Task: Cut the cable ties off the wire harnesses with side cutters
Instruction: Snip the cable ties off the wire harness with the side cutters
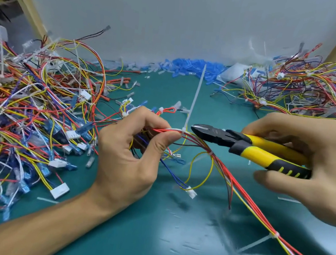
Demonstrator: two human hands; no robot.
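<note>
At centre of the teal mat (147, 242): the wire harness (231, 178), held up off the surface, red and yellow leads running down to the lower right corner.
Left hand (129, 154): fingers curled, thumb and forefinger pinching the wire harness just left of the tie head.
Cable tie (194, 100): white, head on the bundle right at the left fingertips, long tail standing up and tilted slightly right.
Right hand (312, 159): wrapped round the yellow-black handles of the side cutters (246, 144).
Cutter jaws: nearly together, tips pointing left, just right of the tie head; contact with the wires, cannot tell.
Second tie (209, 152): further down the same harness, below the cutters.
Third tie (274, 235): lower right on the harness, tail sticking out left.
White connector (191, 192): on a yellow-blue branch, lying on the mat.
Left pile (26, 108): tangled harnesses.
Right pile (307, 88): more harnesses, back right.
Blue sleeves (192, 66): heap along the white panel (177, 17).
</note>
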